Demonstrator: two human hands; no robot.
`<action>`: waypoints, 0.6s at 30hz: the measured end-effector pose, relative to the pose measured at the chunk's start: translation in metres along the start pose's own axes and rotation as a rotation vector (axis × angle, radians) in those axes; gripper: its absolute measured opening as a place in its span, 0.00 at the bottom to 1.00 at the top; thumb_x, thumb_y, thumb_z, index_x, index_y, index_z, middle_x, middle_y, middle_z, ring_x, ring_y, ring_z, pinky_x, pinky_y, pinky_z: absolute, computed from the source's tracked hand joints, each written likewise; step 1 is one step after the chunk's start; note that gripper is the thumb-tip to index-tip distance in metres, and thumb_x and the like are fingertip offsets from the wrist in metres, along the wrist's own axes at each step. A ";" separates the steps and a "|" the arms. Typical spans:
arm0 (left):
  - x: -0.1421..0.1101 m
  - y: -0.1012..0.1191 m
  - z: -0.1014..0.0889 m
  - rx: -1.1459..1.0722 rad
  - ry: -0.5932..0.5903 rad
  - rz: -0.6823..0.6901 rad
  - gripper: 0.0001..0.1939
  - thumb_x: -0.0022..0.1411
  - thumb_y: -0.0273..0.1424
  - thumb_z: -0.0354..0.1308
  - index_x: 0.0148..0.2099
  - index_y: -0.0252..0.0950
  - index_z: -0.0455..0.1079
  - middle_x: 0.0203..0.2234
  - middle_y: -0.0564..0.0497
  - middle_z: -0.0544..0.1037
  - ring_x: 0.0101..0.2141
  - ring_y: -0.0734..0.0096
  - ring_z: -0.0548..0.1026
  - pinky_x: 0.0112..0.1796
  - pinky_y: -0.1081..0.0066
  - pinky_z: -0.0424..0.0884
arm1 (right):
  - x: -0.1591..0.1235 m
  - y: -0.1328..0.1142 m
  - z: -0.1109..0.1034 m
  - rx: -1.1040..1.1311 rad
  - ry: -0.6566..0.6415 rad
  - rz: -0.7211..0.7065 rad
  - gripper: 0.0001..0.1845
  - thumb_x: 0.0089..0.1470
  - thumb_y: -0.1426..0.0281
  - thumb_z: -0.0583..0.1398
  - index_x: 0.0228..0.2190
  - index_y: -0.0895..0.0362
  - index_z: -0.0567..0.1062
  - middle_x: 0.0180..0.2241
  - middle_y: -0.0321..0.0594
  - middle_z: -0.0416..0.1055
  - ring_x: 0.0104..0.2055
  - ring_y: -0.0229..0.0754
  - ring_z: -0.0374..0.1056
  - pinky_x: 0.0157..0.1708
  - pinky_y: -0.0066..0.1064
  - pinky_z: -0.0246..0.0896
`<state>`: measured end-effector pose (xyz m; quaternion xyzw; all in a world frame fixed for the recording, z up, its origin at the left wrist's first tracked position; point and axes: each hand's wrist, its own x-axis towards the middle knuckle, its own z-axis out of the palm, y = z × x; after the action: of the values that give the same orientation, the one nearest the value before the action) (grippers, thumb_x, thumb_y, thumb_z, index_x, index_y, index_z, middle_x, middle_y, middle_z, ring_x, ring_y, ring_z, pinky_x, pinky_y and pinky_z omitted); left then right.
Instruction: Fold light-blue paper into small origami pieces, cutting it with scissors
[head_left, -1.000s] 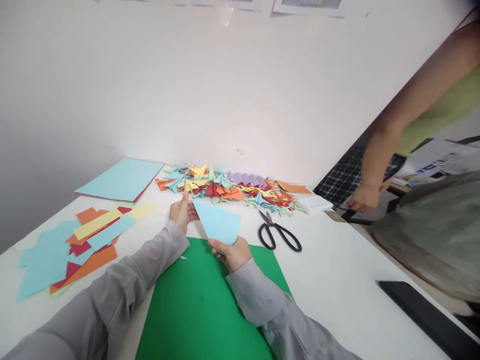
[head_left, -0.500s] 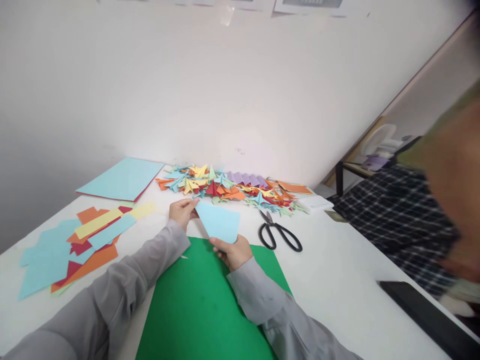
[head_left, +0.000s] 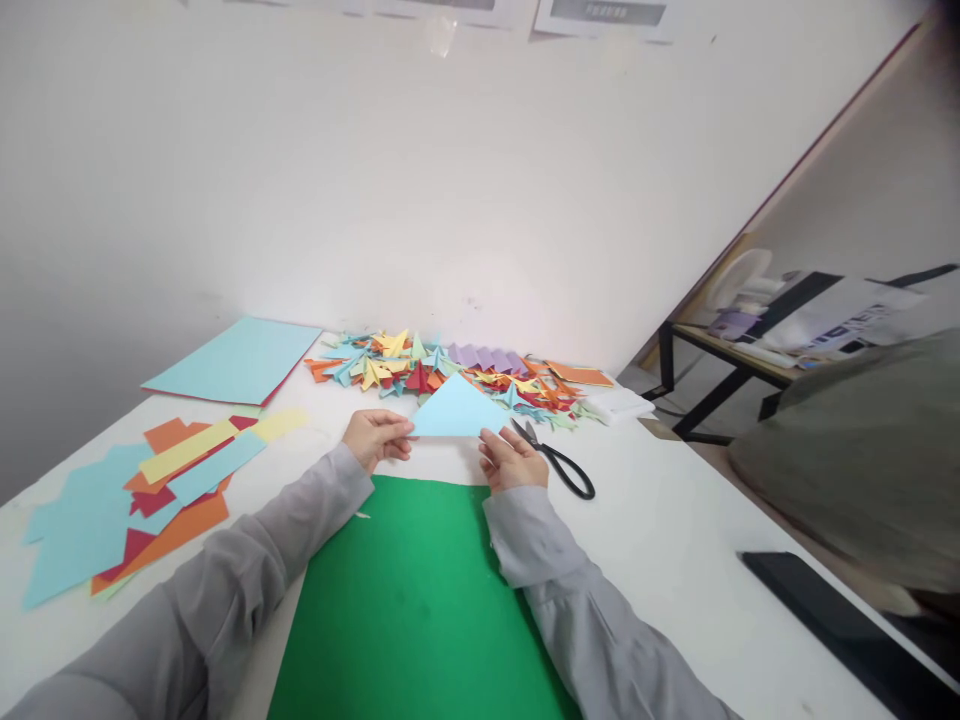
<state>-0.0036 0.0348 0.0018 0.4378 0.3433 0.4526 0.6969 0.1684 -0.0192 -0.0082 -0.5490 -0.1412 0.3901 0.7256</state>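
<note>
A light blue sheet of paper (head_left: 459, 412), showing as a triangle with its point up, is held above the table. My left hand (head_left: 377, 438) pinches its left corner between thumb and fingers. At the right corner, my right hand (head_left: 514, 459) grips it the same way. Below the hands lies a green sheet (head_left: 412, 590). Black-handled scissors (head_left: 566, 468) rest just beyond my right hand, which partly covers them. Behind the blue paper spreads a pile of small folded paper pieces (head_left: 375, 372) in several colours.
Coloured paper scraps (head_left: 180, 490) lie at left, with a blue sheet stack (head_left: 236, 360) behind. A black flat object (head_left: 840, 620) sits near the table's right edge. Orange paper (head_left: 577, 374) lies by the wall. A person (head_left: 862, 460) is at right, near a second table (head_left: 727, 350).
The blue paper has turned from a slanted position to a level triangle, point up. My right hand has moved up and right. The person at the right has shifted.
</note>
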 end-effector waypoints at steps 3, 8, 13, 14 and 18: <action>-0.009 0.000 0.004 0.080 -0.317 -0.155 0.13 0.36 0.28 0.64 0.27 0.27 0.68 0.20 0.44 0.74 0.18 0.70 0.71 0.18 0.71 0.69 | 0.000 -0.004 0.000 0.014 -0.068 0.002 0.21 0.24 0.70 0.67 0.26 0.56 0.67 0.17 0.32 0.68 0.18 0.35 0.65 0.14 0.24 0.56; -0.016 -0.003 0.008 0.148 -0.377 -0.180 0.15 0.39 0.31 0.63 0.30 0.26 0.69 0.25 0.40 0.75 0.22 0.67 0.73 0.22 0.69 0.70 | -0.018 0.002 0.009 -0.048 -0.248 -0.016 0.18 0.22 0.69 0.67 0.21 0.58 0.69 0.15 0.31 0.67 0.17 0.32 0.62 0.14 0.22 0.53; -0.015 -0.006 0.009 0.218 -0.360 -0.158 0.15 0.39 0.33 0.63 0.28 0.26 0.69 0.23 0.41 0.75 0.20 0.68 0.73 0.21 0.70 0.70 | -0.030 0.005 0.012 -0.267 -0.395 -0.161 0.14 0.25 0.64 0.66 0.16 0.60 0.70 0.11 0.31 0.64 0.13 0.31 0.57 0.16 0.25 0.54; -0.015 -0.007 0.009 0.226 -0.357 -0.160 0.15 0.39 0.33 0.63 0.28 0.26 0.69 0.23 0.41 0.75 0.20 0.68 0.73 0.21 0.70 0.70 | -0.030 0.005 0.011 -0.284 -0.382 -0.183 0.13 0.26 0.64 0.66 0.15 0.60 0.70 0.10 0.32 0.64 0.13 0.31 0.57 0.16 0.25 0.54; -0.015 -0.007 0.009 0.251 -0.360 -0.157 0.16 0.39 0.35 0.62 0.28 0.26 0.70 0.23 0.40 0.76 0.19 0.69 0.72 0.20 0.72 0.70 | -0.024 0.004 0.010 -0.275 -0.339 -0.198 0.14 0.27 0.63 0.65 0.12 0.60 0.70 0.10 0.34 0.65 0.13 0.32 0.57 0.15 0.25 0.54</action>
<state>0.0016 0.0168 0.0001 0.5668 0.3002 0.2652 0.7200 0.1442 -0.0294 -0.0028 -0.5528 -0.3658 0.3808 0.6447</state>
